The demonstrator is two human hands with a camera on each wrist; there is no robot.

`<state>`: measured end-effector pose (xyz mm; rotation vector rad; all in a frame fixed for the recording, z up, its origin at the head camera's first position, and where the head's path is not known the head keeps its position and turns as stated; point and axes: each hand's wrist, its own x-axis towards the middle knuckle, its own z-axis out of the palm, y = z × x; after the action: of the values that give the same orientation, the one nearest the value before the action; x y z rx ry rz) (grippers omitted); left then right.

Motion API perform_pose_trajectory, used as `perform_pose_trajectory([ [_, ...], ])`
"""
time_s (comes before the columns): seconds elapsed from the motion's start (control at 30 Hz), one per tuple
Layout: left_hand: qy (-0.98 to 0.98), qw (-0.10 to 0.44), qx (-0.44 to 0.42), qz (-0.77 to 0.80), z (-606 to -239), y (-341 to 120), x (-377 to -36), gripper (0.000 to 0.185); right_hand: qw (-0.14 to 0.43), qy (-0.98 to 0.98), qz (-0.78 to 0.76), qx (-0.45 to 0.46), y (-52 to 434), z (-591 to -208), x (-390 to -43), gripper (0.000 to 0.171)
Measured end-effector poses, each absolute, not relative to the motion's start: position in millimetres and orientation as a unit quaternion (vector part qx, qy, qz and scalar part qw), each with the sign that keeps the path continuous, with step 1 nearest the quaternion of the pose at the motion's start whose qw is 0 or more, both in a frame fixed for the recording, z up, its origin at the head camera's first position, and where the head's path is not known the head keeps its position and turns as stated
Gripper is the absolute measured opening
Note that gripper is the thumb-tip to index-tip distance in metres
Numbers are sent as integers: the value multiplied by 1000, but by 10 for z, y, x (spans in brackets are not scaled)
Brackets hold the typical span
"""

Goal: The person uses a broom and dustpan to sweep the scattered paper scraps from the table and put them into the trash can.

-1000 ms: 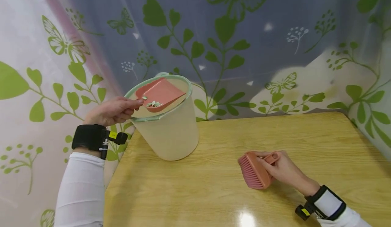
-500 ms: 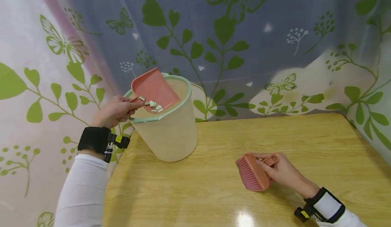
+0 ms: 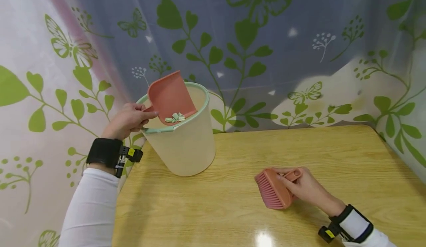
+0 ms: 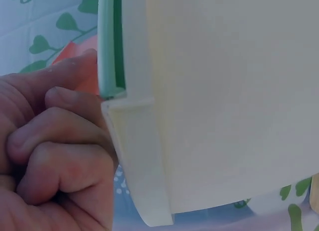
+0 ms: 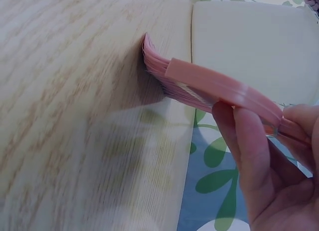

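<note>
My left hand (image 3: pixel 128 119) grips the handle of a coral dustpan (image 3: pixel 171 95) over the mouth of a cream bin (image 3: pixel 186 147) with a mint-green rim. The pan is tilted sideways, and several pale green and white bits (image 3: pixel 175 117) lie along its lower side wall. In the left wrist view the bin wall (image 4: pixel 239 91) fills most of the picture and hides most of the dustpan. On the right, my right hand (image 3: pixel 307 188) holds a small coral hand brush (image 3: pixel 279 189) by its handle base. Its pink bristles (image 5: pixel 157 61) point left, their tips right at the tabletop.
The bin stands at the back left corner of a wooden table (image 3: pixel 233 210). Behind and beside the table hangs a curtain (image 3: pixel 213 54) printed with green leaves and butterflies.
My left hand has turned the dustpan from nearly level to a sideways tilt, and the bits have slid together toward its lower side. The brush has shifted slightly left.
</note>
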<state>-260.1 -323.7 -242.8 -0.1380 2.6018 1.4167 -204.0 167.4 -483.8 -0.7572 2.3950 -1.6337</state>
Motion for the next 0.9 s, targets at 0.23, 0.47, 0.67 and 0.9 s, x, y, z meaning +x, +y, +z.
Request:
perform_pose_trajectory([
  [0.23,882,73,-57,463,-2410,-3208,-2603,39,83,792,-553,-246,1673,-4815,-2027,39],
  [0.47,905,33,-57,419,-2422,-3188,-2565,36,86,782,-565,-248,1668,-4814,-2017,38],
  [0.67,916,10,-57,397,-2429,-3180,-2565,34,79,779,-567,-257,1655,-4814,-2014,37],
  [0.9,936,-31,-49,348,-2460,-3107,-2583,32,67,799,-543,-249,1642,-4812,-1997,37],
])
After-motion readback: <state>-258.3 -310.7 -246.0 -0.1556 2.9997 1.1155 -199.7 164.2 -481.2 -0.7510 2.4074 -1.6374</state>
